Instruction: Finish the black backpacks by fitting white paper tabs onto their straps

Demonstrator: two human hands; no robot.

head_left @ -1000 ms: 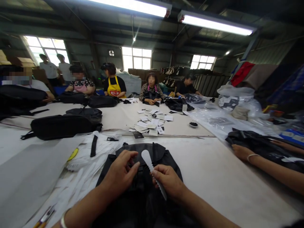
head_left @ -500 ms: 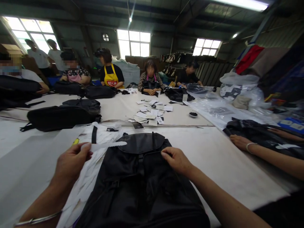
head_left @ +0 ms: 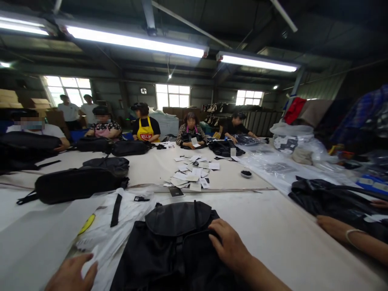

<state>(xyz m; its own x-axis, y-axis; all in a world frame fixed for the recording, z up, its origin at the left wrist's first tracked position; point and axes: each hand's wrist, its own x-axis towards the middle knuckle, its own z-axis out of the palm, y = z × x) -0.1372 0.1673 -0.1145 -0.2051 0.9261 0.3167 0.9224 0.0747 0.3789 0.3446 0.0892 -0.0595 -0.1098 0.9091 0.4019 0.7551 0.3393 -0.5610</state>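
A black backpack (head_left: 163, 250) with a top flap and a front strap lies before me on the pale table. My right hand (head_left: 228, 244) is at the upper right of the backpack, its fingers and thumb closed on the black fabric beside the flap. My left hand (head_left: 72, 273) is low at the left, partly cut off by the frame edge, thumb and forefinger apart with nothing visibly gripped. It is above crumpled white plastic sheeting (head_left: 103, 226). A yellow oval piece (head_left: 87, 224) and a black strap (head_left: 116, 210) lie on that sheeting.
Loose paper tags (head_left: 190, 173) are heaped ahead, near a small round dish (head_left: 246, 174). Another black bag (head_left: 79, 184) lies left. A co-worker's hand (head_left: 336, 228) rests by black material (head_left: 315, 198) at right. Several people sit around the far side with bags.
My left hand has moved down and left, and the white serrated strip is no longer seen in it. My right hand stays at the backpack. The view has tilted up.
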